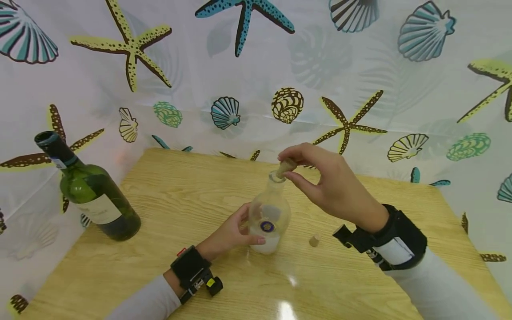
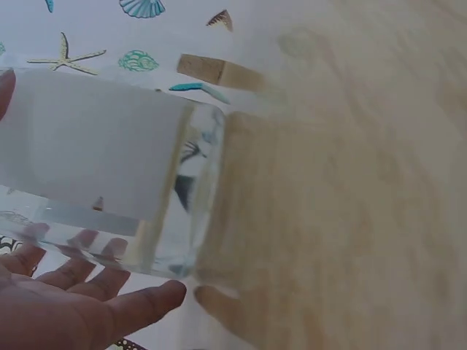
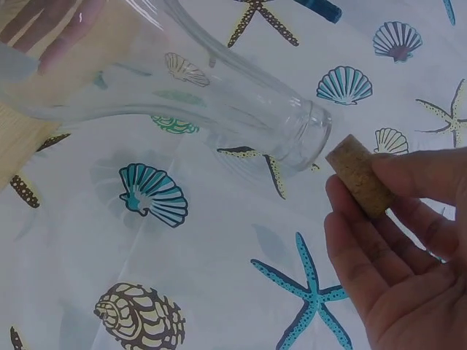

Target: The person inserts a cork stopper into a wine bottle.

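A clear glass bottle [image 1: 269,211] with a round dark blue emblem and a pale label stands on the table in the head view. My left hand [image 1: 242,229] grips its lower body, thumb across the front. In the left wrist view the bottle's thick glass base [image 2: 193,197] shows beside the fingers. My right hand [image 1: 330,182] pinches a cork [image 1: 286,167] between thumb and fingers, right at the bottle's mouth. From the right wrist, this cork [image 3: 359,175] appears tilted, just off the rim of the bottle neck [image 3: 310,135].
On the wooden table [image 1: 188,182], a second cork [image 1: 314,240] lies right of the bottle. A green wine bottle [image 1: 100,195] with a cream label stands uncorked at the left. Behind the table hangs a white cloth [image 1: 256,75] printed with shells and starfish.
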### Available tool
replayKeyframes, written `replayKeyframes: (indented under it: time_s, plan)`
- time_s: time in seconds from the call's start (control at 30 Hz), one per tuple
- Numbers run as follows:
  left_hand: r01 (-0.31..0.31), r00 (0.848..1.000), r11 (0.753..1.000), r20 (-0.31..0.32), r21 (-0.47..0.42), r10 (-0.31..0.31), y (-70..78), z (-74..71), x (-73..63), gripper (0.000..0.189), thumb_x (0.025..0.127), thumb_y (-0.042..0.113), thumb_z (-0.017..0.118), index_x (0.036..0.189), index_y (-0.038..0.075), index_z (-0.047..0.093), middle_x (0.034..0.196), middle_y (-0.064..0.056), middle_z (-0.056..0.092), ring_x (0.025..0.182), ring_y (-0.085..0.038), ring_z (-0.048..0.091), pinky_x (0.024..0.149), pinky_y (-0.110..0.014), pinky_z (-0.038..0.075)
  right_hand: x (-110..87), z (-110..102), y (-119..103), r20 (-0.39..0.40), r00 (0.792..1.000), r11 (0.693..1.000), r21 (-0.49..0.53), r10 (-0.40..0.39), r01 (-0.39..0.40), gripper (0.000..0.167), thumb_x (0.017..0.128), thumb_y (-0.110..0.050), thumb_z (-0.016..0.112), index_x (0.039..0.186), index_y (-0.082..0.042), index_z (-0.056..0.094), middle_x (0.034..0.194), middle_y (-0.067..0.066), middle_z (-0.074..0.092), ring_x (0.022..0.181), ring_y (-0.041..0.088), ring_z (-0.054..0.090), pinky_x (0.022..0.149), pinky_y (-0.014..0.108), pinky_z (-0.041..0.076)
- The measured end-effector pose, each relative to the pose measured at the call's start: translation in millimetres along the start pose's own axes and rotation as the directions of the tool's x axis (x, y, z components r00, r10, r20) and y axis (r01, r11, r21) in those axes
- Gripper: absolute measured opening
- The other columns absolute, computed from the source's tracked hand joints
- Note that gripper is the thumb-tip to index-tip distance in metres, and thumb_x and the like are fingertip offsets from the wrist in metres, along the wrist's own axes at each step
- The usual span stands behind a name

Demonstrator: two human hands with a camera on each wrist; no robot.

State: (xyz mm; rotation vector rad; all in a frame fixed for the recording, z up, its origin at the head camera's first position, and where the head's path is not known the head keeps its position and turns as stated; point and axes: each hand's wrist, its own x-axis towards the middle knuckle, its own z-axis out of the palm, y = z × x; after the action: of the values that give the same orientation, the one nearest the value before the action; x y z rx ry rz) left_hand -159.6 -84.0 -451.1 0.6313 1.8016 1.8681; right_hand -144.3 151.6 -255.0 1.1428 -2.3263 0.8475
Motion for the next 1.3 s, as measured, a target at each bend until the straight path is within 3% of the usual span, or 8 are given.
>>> replayKeyframes:
  time_s: [0.17,0.33,0.57,0.8,1.03,1.17,1.23,1.3]
  plan:
    - [-0.005,1.0,1.0,-0.018,0.023,0.005,-8.8,4.0,-0.8,0.091,0.083,0.01,0.083,0.156,0.026,0.032,0.156,-0.004,0.039,0.147,-0.03,0.031,0.113,-0.05,0.038,1.8,-3,9,0.087,0.996,1.0,0.028,-0.004,0.001,0.029,0.089,0.005,0.072,0.115,-0.005,0.066,0.105,0.001,0.069,0.099,0.015,0.069,0.087,0.034,0.057]
    - [0.009,0.999,1.0,-0.033,0.025,-0.008,-11.0,6.1,-2.1,0.09,0.083,0.012,0.084,0.155,0.027,0.032,0.155,-0.004,0.04,0.147,-0.03,0.031,0.113,-0.05,0.039,6.9,-4,14,0.155,0.988,1.0,0.027,-0.003,-0.001,0.027,0.09,0.004,0.071,0.114,-0.005,0.066,0.105,0.002,0.069,0.098,0.016,0.071,0.086,0.032,0.057]
    - [0.022,0.995,0.997,-0.096,0.077,-0.015,-8.6,18.2,-2.0,0.086,0.084,0.015,0.083,0.152,0.025,0.031,0.148,-0.006,0.044,0.137,-0.032,0.042,0.104,-0.047,0.047,13.0,-8,13,0.211,0.977,1.0,-0.007,0.003,-0.002,0.025,0.089,-0.001,0.074,0.114,-0.006,0.07,0.104,0.0,0.07,0.094,0.012,0.07,0.081,0.031,0.057]
    - [0.03,0.985,0.994,-0.17,0.107,-0.012,-3.5,31.7,-3.1,0.086,0.085,0.018,0.083,0.151,0.022,0.028,0.147,-0.012,0.042,0.134,-0.036,0.047,0.104,-0.051,0.046,13.5,-8,9,0.277,0.96,0.998,-0.049,0.046,-0.034,0.021,0.091,-0.008,0.075,0.112,-0.008,0.075,0.098,-0.004,0.07,0.081,0.006,0.062,0.067,0.028,0.051]
    - [0.048,0.944,0.978,-0.328,0.202,0.021,0.5,48.1,-1.1,0.089,0.08,0.02,0.087,0.148,0.014,0.03,0.142,-0.015,0.047,0.131,-0.036,0.047,0.106,-0.058,0.041,15.0,-6,5,0.253,0.964,0.992,-0.117,0.085,-0.057,0.019,0.089,-0.012,0.077,0.107,-0.007,0.077,0.092,-0.003,0.068,0.07,0.006,0.056,0.061,0.026,0.046]
    - [0.05,0.922,0.974,-0.386,0.221,0.04,1.5,53.9,0.4,0.091,0.078,0.023,0.089,0.148,0.013,0.031,0.143,-0.013,0.047,0.132,-0.034,0.046,0.109,-0.059,0.035,16.5,-5,4,0.232,0.966,0.988,-0.125,0.113,-0.086,0.019,0.089,-0.013,0.077,0.106,-0.006,0.077,0.09,-0.003,0.068,0.073,0.008,0.059,0.062,0.027,0.047]
    - [0.069,0.929,0.971,-0.371,0.228,0.021,3.6,50.9,-0.5,0.093,0.078,0.027,0.089,0.149,0.015,0.029,0.144,-0.012,0.046,0.132,-0.033,0.046,0.109,-0.059,0.035,16.5,-5,4,0.238,0.965,0.989,-0.12,0.112,-0.085,0.02,0.09,-0.013,0.077,0.108,-0.005,0.075,0.091,-0.002,0.068,0.078,0.011,0.062,0.067,0.029,0.05]
    - [0.08,0.957,0.971,-0.291,0.225,-0.012,6.8,40.3,-1.3,0.093,0.08,0.03,0.087,0.15,0.017,0.027,0.145,-0.011,0.044,0.134,-0.033,0.044,0.109,-0.058,0.037,16.2,-6,6,0.258,0.962,0.992,-0.106,0.093,-0.068,0.024,0.09,-0.013,0.076,0.113,-0.005,0.073,0.094,-0.002,0.068,0.085,0.012,0.065,0.073,0.031,0.053]
